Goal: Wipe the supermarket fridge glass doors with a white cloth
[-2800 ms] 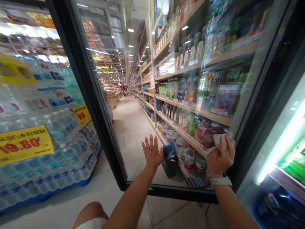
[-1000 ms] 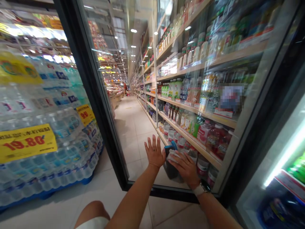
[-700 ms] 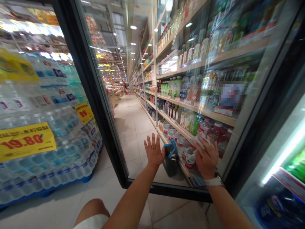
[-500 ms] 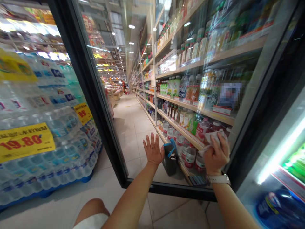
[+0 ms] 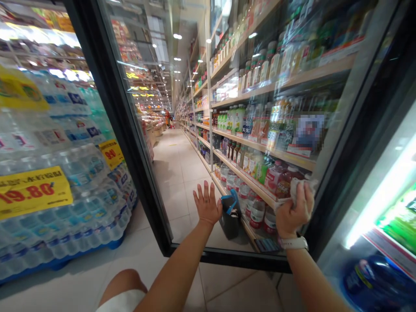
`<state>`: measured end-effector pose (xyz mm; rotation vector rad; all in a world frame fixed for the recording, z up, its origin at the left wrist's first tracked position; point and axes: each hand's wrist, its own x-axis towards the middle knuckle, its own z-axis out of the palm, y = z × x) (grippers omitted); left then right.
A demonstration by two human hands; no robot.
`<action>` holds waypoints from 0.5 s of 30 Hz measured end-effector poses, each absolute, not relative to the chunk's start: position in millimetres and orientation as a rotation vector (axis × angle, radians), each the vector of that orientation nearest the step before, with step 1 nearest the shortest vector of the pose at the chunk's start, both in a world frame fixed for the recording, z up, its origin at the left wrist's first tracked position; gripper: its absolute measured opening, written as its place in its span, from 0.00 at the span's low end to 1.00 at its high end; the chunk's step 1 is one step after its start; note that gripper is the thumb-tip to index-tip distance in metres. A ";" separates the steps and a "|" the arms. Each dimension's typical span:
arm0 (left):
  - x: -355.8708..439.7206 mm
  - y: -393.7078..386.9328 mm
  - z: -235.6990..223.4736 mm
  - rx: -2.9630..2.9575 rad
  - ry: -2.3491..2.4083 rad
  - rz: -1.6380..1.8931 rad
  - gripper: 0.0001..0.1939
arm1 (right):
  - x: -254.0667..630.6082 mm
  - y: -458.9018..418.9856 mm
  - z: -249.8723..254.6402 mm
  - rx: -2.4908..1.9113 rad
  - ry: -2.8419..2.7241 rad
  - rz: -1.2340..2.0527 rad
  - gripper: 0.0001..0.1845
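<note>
- Two-handed at glass door.
- With left hand, presses pane, fingers spread, grasping nothing.
- With right hand, clutches crumpled white cloth at pane, near black frame.
- Through glass, shows shelved bottles, dark bin.

A whitish-banded watch worn on the right wrist, one leg partly covered by a white garment, both forearms bared.

Bright overhead lights, glare on glass, wide-angle stretch (edges softly blurred)
</note>
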<state>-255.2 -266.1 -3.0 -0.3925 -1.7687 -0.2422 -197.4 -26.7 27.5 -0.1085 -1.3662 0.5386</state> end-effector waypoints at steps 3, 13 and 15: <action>-257.0 -267.1 -5.4 -0.394 -1.790 -0.260 0.38 | -199.2 -45.5 20.0 0.018 -1.453 0.483 0.29; -259.3 -268.0 -7.8 -0.370 -1.807 -0.257 0.36 | -197.5 -96.7 -28.3 0.515 -1.785 0.261 0.26; -258.1 -267.5 -5.7 -0.385 -1.780 -0.258 0.36 | -198.3 -101.8 -43.5 0.614 -1.820 0.215 0.25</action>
